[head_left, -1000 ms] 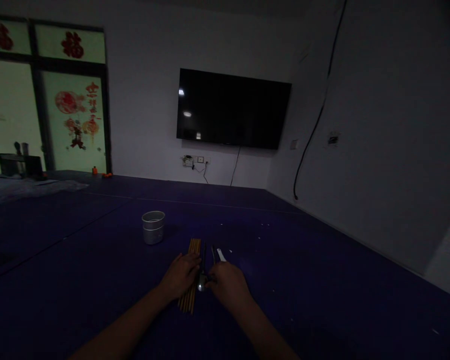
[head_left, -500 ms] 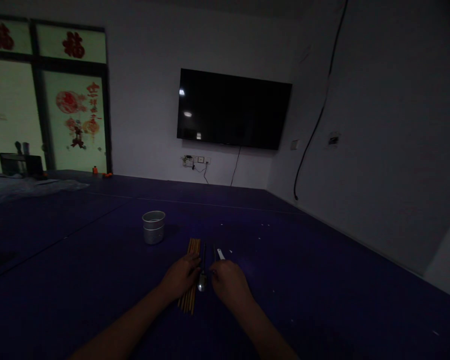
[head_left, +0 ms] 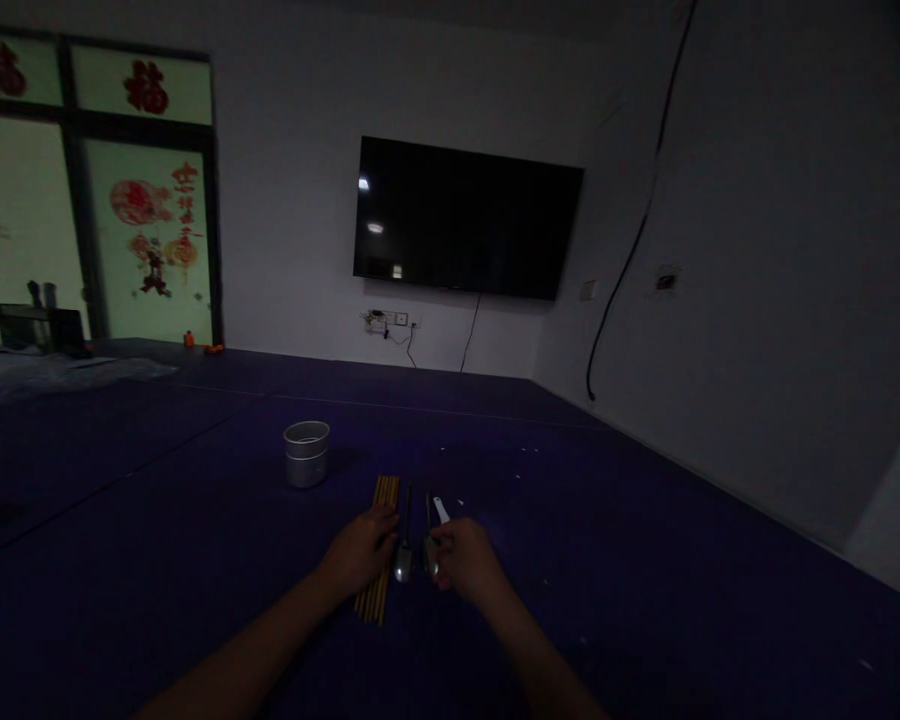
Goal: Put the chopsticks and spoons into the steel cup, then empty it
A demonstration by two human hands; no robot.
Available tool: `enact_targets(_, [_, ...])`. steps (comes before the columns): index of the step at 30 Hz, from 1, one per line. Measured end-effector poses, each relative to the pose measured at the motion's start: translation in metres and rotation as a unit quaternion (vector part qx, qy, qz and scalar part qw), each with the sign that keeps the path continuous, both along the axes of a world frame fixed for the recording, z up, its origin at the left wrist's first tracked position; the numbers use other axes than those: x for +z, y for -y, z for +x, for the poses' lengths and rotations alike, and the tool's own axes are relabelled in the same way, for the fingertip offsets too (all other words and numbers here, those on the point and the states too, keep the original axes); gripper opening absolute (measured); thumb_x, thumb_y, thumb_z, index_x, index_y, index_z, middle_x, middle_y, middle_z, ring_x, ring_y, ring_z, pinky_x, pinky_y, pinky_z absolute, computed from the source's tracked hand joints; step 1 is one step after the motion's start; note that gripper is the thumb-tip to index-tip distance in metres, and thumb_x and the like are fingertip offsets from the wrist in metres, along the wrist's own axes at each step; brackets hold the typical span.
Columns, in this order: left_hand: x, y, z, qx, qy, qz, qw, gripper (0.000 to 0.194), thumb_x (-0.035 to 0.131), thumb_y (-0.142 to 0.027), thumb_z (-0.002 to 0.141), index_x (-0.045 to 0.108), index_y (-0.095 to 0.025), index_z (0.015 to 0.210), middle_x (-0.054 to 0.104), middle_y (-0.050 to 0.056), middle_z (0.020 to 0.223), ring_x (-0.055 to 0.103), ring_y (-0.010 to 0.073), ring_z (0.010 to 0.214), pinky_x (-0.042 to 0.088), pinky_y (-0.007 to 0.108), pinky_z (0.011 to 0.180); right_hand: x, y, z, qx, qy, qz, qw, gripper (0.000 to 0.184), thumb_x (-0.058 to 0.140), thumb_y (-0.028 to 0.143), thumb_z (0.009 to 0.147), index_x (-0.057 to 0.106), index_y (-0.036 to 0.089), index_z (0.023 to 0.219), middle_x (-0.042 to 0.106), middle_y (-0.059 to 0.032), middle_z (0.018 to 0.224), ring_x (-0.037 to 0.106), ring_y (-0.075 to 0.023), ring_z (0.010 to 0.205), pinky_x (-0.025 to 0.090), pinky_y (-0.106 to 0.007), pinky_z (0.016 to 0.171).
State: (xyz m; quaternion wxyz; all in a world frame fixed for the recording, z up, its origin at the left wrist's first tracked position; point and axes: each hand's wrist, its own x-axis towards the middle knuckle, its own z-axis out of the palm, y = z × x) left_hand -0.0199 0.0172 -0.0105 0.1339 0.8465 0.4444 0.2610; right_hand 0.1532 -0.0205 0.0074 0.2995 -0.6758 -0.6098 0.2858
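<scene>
A bundle of wooden chopsticks (head_left: 385,497) lies on the dark blue surface (head_left: 645,560) in front of me. My left hand (head_left: 360,552) rests on the bundle's near half, fingers curled over it. Just right of the chopsticks lies a metal spoon (head_left: 404,562), bowl towards me. A second spoon (head_left: 429,553) lies beside it, and my right hand (head_left: 468,561) has its fingertips closed on that spoon's bowl end. A white-handled utensil (head_left: 441,510) pokes out beyond my right hand. The room is dim and small details are hard to see.
A small metal pot (head_left: 306,453) stands a little beyond and left of the chopsticks. A dark TV (head_left: 465,218) hangs on the far wall. Glass doors with red paper cuts (head_left: 150,230) are at the back left. A plastic sheet (head_left: 45,370) lies at the far left.
My right hand has slid slightly right and towards me, uncovering a second spoon beside the first. My left hand stays on the chopsticks.
</scene>
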Motion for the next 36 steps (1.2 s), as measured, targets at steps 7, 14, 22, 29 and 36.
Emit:
enact_targets(7, [0.001,-0.001,0.001,-0.004,-0.007,0.0,1.0,0.04,0.043,-0.022,0.084,0.06,-0.016,0.12,0.049,0.009,0.136,0.038,0.0213,0.131,0.031,0.036,0.109,0.002,0.001,0.006,0.013,0.083,0.051,0.995,0.021,0.056,0.007,0.068,0.072,0.016,0.078,0.07,-0.0052,0.07,0.064,-0.0132,0.064,0.04,-0.018,0.054])
enact_targets(14, [0.001,0.0,0.0,0.001,-0.017,0.002,1.0,0.04,0.043,-0.023,0.085,0.059,-0.017,0.122,0.049,0.008,0.137,0.041,0.0212,0.129,0.031,0.036,0.109,0.016,0.008,0.004,0.013,0.238,0.099,0.966,0.019,0.058,0.012,0.073,0.072,0.019,0.083,0.071,-0.0076,0.088,0.065,-0.0188,0.085,0.041,-0.023,0.068])
enact_targets(22, [0.001,0.0,-0.001,-0.004,-0.018,0.007,1.0,0.04,0.043,-0.02,0.084,0.059,-0.017,0.121,0.05,0.008,0.135,0.041,0.0206,0.129,0.031,0.036,0.109,0.026,0.016,0.0,0.057,0.285,0.133,0.948,0.021,0.06,0.018,0.076,0.071,0.022,0.093,0.068,-0.0067,0.104,0.057,-0.0213,0.103,0.039,-0.027,0.086])
enact_targets(29, [0.001,0.0,0.0,-0.002,-0.017,0.01,1.0,0.041,0.043,-0.022,0.085,0.058,-0.017,0.123,0.051,0.008,0.135,0.042,0.0206,0.128,0.031,0.036,0.109,0.024,0.014,-0.001,0.109,0.326,0.104,0.933,0.017,0.053,0.016,0.08,0.069,0.02,0.082,0.069,-0.0069,0.092,0.058,-0.0204,0.098,0.035,-0.029,0.083])
enact_targets(36, [0.001,0.001,0.0,0.001,-0.014,0.004,1.0,0.04,0.042,-0.022,0.084,0.061,-0.015,0.119,0.05,0.009,0.135,0.042,0.0216,0.128,0.032,0.036,0.108,0.021,0.011,0.0,0.129,0.313,0.106,0.935,0.015,0.054,0.017,0.078,0.068,0.02,0.078,0.069,-0.0056,0.09,0.059,-0.0203,0.095,0.034,-0.028,0.081])
